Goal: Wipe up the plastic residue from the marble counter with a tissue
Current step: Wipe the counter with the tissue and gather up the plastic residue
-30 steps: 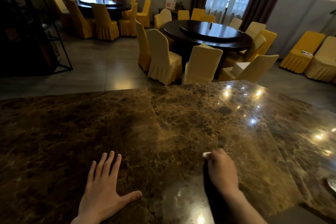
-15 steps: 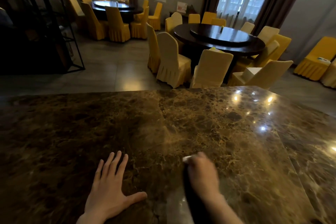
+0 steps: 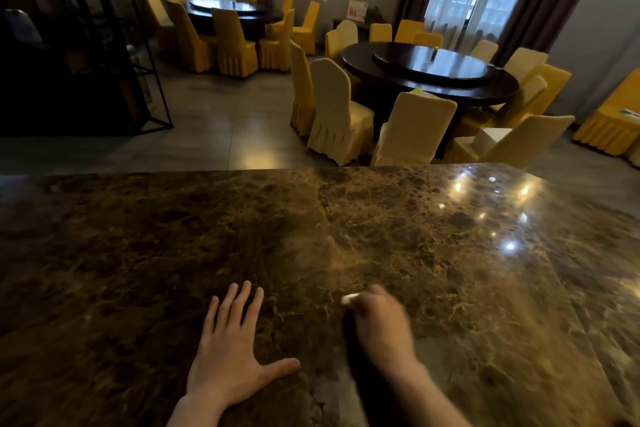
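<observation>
A brown marble counter fills the lower half of the head view. My left hand lies flat on it, palm down, fingers spread, holding nothing. Just to its right, my right hand is blurred and pressed to the stone, fingers curled over a white tissue. Only a small white corner of the tissue shows past the fingertips. A faint hazy streak on the marble lies just beyond the tissue. I cannot make out any plastic residue on the surface.
The counter's far edge runs across mid-frame, with tiled floor beyond. Dark round dining tables with yellow and cream covered chairs stand behind it. A black metal shelf frame is at the far left.
My right hand with the tissue has slid left across the marble, ending close to my left hand. The left hand has stayed flat in place. The camera view has shifted a little.
</observation>
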`<state>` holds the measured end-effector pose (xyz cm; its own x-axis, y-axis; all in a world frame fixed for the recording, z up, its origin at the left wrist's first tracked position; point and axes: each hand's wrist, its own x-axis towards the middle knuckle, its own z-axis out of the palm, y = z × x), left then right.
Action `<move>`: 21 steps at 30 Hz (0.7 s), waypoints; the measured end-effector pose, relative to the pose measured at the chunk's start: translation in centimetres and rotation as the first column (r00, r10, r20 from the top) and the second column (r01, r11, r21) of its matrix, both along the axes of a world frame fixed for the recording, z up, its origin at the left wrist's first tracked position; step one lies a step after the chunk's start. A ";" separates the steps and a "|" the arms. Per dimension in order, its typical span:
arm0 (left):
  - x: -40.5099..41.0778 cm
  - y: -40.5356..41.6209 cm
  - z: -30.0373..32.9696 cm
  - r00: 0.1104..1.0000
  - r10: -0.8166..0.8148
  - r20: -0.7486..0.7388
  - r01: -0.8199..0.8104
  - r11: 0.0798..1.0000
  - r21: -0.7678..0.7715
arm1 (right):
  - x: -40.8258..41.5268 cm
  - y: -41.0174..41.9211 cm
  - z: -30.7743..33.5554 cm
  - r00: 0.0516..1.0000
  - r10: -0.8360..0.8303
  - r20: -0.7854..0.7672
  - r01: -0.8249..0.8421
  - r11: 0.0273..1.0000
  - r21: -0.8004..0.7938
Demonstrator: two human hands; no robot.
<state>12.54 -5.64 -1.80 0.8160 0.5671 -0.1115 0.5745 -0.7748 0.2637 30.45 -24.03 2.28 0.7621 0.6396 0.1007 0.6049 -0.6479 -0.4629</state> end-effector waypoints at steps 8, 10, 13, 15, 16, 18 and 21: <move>0.2 -0.3 0.0 1.000 0.008 0.006 -0.008 1.000 -0.013 | 3.8 -3.6 1.1 0.877 -0.481 0.001 0.481 0.877 -0.028; 0.1 -0.2 0.1 1.000 0.003 -0.001 -0.003 1.000 -0.009 | 0.1 0.5 0.8 0.959 -0.282 -0.003 0.282 0.959 0.003; 0.2 -0.1 0.1 0.999 -0.003 -0.044 0.003 1.000 -0.013 | -5.3 5.0 0.0 0.998 0.067 -0.004 -0.067 0.997 -0.023; 0.3 0.0 0.3 0.999 -0.012 -0.050 0.012 1.000 -0.009 | -5.7 4.9 -0.1 0.966 0.258 -0.003 -0.258 0.965 -0.052; 0.2 0.0 0.3 0.999 -0.011 -0.047 0.010 1.000 -0.013 | -4.6 4.0 -0.1 0.960 0.279 0.019 -0.278 0.960 -0.043; 0.2 -0.1 0.2 1.000 -0.003 -0.030 0.003 1.000 -0.014 | -1.1 1.2 0.1 0.987 0.145 0.071 -0.142 0.989 -0.038; 0.2 -0.1 0.2 0.999 -0.006 -0.046 0.006 1.000 -0.007 | 6.2 -5.3 0.2 0.960 -0.266 0.085 0.271 0.962 -0.048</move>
<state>12.71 -5.78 -1.58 0.8134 0.5614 -0.1526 0.5815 -0.7767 0.2421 36.64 -29.33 2.50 0.8978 0.4192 0.1349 0.4377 -0.8157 -0.3782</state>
